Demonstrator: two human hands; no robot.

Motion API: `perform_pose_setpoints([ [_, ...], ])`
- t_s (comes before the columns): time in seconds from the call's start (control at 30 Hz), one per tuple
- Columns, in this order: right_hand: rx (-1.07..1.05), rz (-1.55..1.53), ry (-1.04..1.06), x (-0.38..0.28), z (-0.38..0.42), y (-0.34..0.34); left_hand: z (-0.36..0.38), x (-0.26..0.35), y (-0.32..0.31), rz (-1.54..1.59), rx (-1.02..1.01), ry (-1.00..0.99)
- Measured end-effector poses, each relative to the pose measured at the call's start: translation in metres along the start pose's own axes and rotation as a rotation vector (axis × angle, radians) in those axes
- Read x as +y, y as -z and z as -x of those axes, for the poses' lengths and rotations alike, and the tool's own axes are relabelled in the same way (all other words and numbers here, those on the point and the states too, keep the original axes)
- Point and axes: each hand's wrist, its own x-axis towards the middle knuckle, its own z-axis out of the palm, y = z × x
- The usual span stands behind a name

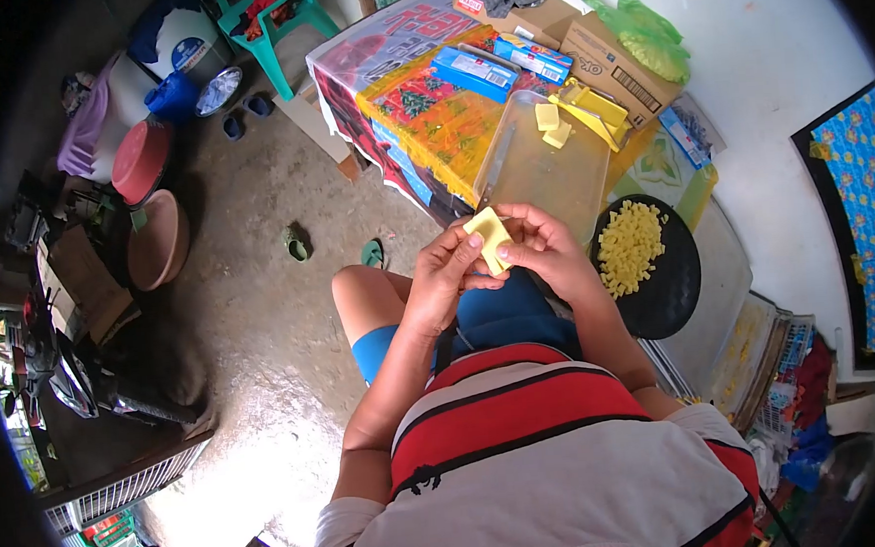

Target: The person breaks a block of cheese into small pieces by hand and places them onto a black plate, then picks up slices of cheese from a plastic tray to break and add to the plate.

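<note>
A pale yellow slab of cheese (488, 238) is held up over my lap. My left hand (449, 268) grips its left side, thumb pressed on the face. On the other side, my right hand (548, 252) pinches the lower edge with the thumb. Just beyond the hands lies a clear plastic tray or lid (542, 182) with a few cheese pieces (552, 126) at its far end. To the right, a round black pan (671, 294) carries a heap of small yellow cheese cubes (631, 249).
Blue boxes (475, 73), yellow wrappers (598, 108), a cardboard box (620, 67) and a green plastic bag (643, 35) crowd the table's far side. Basins (158, 240) stand at left on the concrete floor. A green slipper (372, 252) lies near my knee.
</note>
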Motion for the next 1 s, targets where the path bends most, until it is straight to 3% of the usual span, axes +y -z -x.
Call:
perform_pose_setpoints([
  [0.43,0.069,0.099,0.001,0.001,0.004,0.008,-0.004,-0.013,0.002,-0.164,-0.039,-0.039],
  [0.8,0.119,-0.02,-0.032,-0.001,0.002,0.007,-0.004,-0.01,0.003,0.031,-0.07,0.073],
  [1.0,0.351,0.138,0.044,-0.001,-0.009,0.039,-0.01,-0.014,0.002,0.252,-0.103,0.141],
])
